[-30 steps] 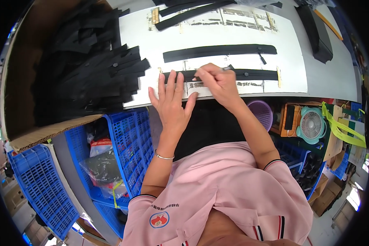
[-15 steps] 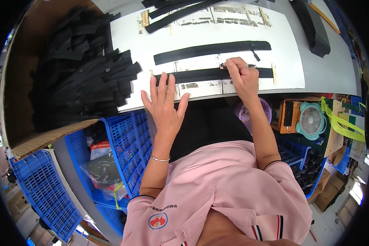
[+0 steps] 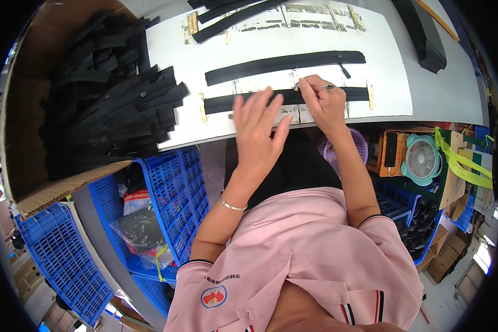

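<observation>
A black zipper strip [image 3: 221,103] lies across the white board [image 3: 177,123], between two small tan end pieces. My left hand [image 3: 260,124] is over its middle-left part, fingers spread and blurred; whether they touch the strip I cannot tell. In my right hand [image 3: 327,108] a slim pen [image 3: 327,86] is pinched, its point by the upper edge of the same strip. Parallel to it, a little farther off, is a second black zipper strip [image 3: 271,67] with a dark pull tab [image 3: 345,71] hanging near its right end.
At the left, a cardboard box [image 3: 25,110] holds a heap of black strips [image 3: 110,105]. More black strips [image 3: 238,22] lie at the board's far edge. Blue plastic crates [image 3: 174,205] stand below the table, with a teal fan [image 3: 422,159] and a purple basket [image 3: 359,145] at right.
My left hand has lifted off the strip's left end and moved right toward its middle. My right hand, pen in it, has shifted only slightly.
</observation>
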`<state>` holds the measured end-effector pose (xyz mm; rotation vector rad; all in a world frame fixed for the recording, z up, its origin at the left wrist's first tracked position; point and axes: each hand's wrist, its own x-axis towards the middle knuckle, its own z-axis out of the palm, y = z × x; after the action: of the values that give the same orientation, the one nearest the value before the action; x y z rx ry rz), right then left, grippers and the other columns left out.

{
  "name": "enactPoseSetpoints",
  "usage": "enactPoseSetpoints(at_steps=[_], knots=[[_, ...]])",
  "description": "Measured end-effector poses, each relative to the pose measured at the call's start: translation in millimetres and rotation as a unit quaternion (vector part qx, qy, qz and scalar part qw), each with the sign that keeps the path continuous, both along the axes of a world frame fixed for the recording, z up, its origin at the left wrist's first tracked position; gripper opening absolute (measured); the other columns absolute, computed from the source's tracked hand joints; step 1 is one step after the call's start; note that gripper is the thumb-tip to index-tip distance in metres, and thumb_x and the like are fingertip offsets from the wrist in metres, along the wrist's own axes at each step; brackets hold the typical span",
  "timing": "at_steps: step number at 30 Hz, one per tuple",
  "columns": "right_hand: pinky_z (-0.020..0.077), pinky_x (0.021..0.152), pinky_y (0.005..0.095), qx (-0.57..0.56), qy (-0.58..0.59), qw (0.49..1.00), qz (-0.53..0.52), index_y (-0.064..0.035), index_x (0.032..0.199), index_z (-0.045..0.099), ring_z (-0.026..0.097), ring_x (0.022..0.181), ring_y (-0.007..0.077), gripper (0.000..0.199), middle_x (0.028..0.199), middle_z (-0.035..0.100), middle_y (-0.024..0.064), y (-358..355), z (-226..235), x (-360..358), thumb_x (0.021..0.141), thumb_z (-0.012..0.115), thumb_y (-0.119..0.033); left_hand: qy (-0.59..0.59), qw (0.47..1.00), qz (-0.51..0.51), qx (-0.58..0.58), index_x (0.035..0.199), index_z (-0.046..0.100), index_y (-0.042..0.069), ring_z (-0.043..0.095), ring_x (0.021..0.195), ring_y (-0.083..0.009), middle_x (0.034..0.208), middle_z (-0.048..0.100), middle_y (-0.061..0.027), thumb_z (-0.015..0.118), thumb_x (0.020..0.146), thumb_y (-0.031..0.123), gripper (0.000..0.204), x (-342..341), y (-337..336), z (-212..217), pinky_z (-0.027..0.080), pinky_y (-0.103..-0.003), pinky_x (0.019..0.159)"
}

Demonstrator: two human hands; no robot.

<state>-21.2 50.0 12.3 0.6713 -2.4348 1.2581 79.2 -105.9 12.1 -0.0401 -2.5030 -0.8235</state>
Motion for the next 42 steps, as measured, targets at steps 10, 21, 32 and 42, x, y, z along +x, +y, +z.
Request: enactPoseSetpoints(at_steps=[10, 21, 32, 42], knots=[[0.045, 0.052, 0.0317, -0.109, -0.052, 0.993, -0.011, -0.0042, 0.079, 0.071, 0.06, 0.054, 0.0223, 0.015, 0.069, 0.069, 0.0038, 1.6, -3.5, 4.3, 0.093, 0.07, -0.01, 0.034, 0.996, -0.003, 0.079, 0.093, 0.076, 0.006, 0.062, 0.102, -0.0251, 0.103, 0.069, -0.0039, 0.081, 0.08, 0.005, 0.014, -30.2, 18.4, -10.0, 0.043, -0.04, 0.093], [0.0397, 0.05, 0.0338, -0.006, 0.056, 0.996, 0.067, -0.0032, 0.07, 0.068, 0.053, 0.05, 0.022, 0.017, 0.072, 0.072, 0.0035, 11.1, -4.7, -1.9, 0.087, 0.071, -0.007, 0.037, 0.997, 0.012, 0.065, 0.092, 0.078, 0.009, 0.064, 0.1, -0.0225, 0.103, 0.072, -0.0017, 0.083, 0.079, 0.007, 0.014, -31.2, 18.6, -9.9, 0.043, -0.037, 0.09], [0.0432, 0.058, 0.0233, -0.26, -0.208, 0.942, -0.031, 0.0, 0.085, 0.072, 0.052, 0.062, 0.004, 0.018, 0.073, 0.066, 0.0014, 60.4, 13.4, 0.3, 0.097, 0.061, -0.007, 0.023, 0.998, -0.001, 0.061, 0.094, 0.076, 0.007, 0.062, 0.1, -0.0246, 0.104, 0.07, -0.0029, 0.081, 0.081, 0.006, 0.014, -29.3, 17.2, -8.5, 0.042, -0.04, 0.094], [0.0382, 0.056, 0.0213, -0.177, -0.168, 0.967, -0.073, 0.0004, 0.089, 0.073, 0.048, 0.063, 0.0021, 0.022, 0.068, 0.059, -0.0038, 107.4, -7.9, -19.9, 0.103, 0.063, -0.014, 0.031, 0.997, -0.039, 0.059, 0.097, 0.078, 0.008, 0.063, 0.103, -0.0235, 0.106, 0.072, -0.0041, 0.079, 0.084, 0.007, 0.013, -46.8, 56.5, 3.2, 0.043, -0.037, 0.094]])
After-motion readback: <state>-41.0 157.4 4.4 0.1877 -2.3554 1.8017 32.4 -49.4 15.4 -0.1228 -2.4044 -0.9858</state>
